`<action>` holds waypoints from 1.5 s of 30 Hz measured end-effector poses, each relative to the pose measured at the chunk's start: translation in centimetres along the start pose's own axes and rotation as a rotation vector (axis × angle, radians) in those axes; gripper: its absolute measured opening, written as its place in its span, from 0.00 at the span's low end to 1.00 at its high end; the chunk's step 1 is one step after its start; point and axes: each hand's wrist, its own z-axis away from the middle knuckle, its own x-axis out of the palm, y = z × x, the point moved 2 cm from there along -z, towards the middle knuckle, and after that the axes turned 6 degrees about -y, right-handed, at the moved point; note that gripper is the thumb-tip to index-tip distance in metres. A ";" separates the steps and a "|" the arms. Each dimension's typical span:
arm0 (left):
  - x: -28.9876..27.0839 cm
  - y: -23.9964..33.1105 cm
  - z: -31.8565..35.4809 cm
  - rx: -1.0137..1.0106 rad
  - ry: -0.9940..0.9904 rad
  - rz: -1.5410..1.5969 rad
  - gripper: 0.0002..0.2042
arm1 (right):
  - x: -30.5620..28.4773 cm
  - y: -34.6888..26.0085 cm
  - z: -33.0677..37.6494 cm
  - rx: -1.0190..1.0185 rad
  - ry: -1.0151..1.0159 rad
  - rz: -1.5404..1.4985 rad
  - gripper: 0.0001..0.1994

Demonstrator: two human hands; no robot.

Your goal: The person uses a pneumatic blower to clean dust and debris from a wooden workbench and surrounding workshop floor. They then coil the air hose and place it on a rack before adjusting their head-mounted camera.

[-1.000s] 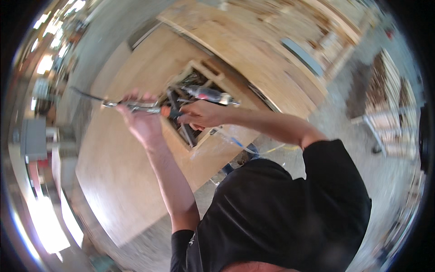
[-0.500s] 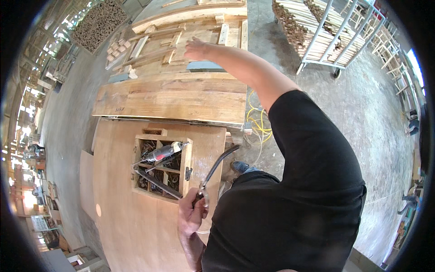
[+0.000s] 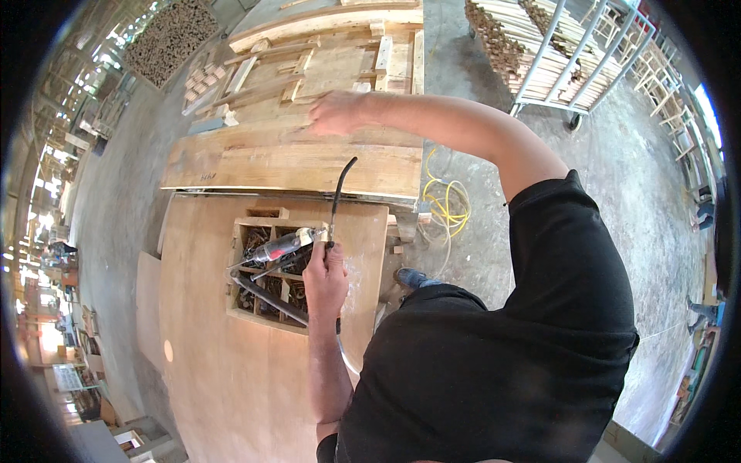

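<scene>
My left hand (image 3: 326, 279) grips an air blow gun (image 3: 329, 234) with a long, bent black nozzle tube (image 3: 338, 193) that points away from me. The hand is over the right side of a divided wooden box (image 3: 241, 299) of dark metal fasteners. A grey power tool (image 3: 279, 245) and a dark bar (image 3: 270, 299) lie across this box. Beyond, my right hand (image 3: 338, 113) is stretched over the near edge of a wooden jig (image 3: 337, 65), just past a thick plank (image 3: 285, 162). Its fingers look loosely extended and hold nothing visible; the fingertips are slightly blurred.
The box rests on a plywood-topped bench (image 3: 208, 370). Yellow and pale hoses (image 3: 450, 207) lie coiled on the floor to the right. A metal-railed cart (image 3: 552, 69) loaded with wooden sticks stands at the far right. More stacked wood (image 3: 171, 42) is at the far left.
My left hand has moved forward with the blow gun, whose tube now reaches over the plank. My right hand has come back toward me, and the grey-blue block beneath it no longer shows.
</scene>
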 end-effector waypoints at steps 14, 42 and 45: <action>-12.1 -1.4 -3.5 -0.217 0.286 0.670 0.18 | 4.8 -14.0 -0.5 0.333 0.190 -0.418 0.28; 1.4 -0.7 1.0 -0.449 0.226 0.361 0.15 | 1.9 -5.2 -3.5 0.292 0.609 -2.288 0.14; 0.7 -0.9 2.2 -0.481 0.239 0.434 0.16 | 2.0 -7.3 -4.9 0.151 0.601 -2.126 0.19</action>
